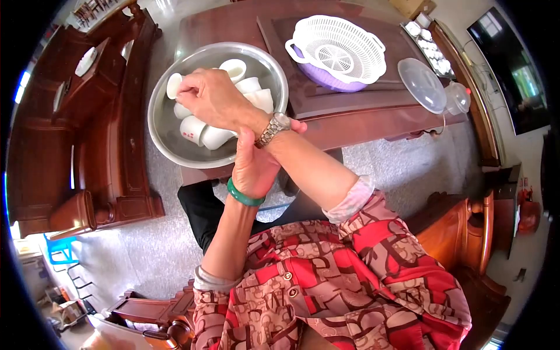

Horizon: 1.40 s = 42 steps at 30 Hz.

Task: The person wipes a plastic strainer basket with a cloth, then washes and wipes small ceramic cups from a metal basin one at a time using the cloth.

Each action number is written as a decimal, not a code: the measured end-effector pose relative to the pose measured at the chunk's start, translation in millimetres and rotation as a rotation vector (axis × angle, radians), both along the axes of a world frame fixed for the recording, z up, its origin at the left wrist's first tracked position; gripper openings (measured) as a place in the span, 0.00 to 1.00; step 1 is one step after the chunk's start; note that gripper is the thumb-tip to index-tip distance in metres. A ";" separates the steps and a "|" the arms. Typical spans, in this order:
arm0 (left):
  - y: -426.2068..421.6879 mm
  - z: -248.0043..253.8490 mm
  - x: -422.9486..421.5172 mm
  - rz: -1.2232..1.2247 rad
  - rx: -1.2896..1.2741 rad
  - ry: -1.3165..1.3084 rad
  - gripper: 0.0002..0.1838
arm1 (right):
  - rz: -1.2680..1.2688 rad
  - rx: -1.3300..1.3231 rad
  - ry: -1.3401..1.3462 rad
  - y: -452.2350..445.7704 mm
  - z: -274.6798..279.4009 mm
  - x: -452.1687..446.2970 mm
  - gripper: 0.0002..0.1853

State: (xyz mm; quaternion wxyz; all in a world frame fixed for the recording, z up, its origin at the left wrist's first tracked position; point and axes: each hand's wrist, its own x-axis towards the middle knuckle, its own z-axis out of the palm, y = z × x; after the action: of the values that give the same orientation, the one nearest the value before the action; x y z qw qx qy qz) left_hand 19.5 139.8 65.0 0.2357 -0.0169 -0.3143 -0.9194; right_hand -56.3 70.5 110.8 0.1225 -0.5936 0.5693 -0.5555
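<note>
My left hand [256, 166], with a green bangle on its wrist, is wrapped round my right wrist just by the metal watch [276, 127]. Over a wide metal basin [158, 125] my right hand [213, 96] is held with its fingers curled in; nothing shows in them. Several white cups lie in the basin, partly hidden by that hand. One cup [174, 86] is close to my right fingertips, another [233, 69] is behind the hand, and one with red marks [191, 129] lies below it.
On the wooden table [361, 125] a white strainer basket [335, 49] rests over a purple basin [329, 80]. Further right are a clear lid [421, 86], a clear container [457, 98] and a tray of white cups [438, 61]. A wooden bench [99, 134] stands left.
</note>
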 end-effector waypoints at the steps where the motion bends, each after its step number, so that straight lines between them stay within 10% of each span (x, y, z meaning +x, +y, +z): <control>1: 0.5 1.1 0.4 -0.001 -0.001 -0.040 0.43 | 0.062 0.056 -0.114 1.0 3.2 1.9 0.08; 14: 16.3 5.7 -9.5 -0.073 0.137 -0.065 0.35 | -0.051 -0.035 0.466 1.5 -9.1 -15.7 0.05; 21: 7.5 -0.1 -5.5 -0.244 -0.040 -0.174 0.36 | 0.130 0.212 -0.955 -3.5 5.0 -25.2 0.07; 30: -110.2 -34.4 48.9 0.751 -0.857 -0.746 0.11 | -0.337 0.423 0.086 3.9 -82.9 -96.2 0.14; 42: -103.7 -30.7 18.9 0.189 -1.845 -1.430 0.44 | -0.211 0.327 0.545 32.5 -107.8 -60.3 0.34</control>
State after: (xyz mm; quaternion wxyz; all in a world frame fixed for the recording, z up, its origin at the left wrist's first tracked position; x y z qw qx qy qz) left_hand 38.4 36.0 34.4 -0.0290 0.3629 -0.9234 -0.1219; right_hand -116.6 102.9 3.0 0.0011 -0.6305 0.7212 -0.2870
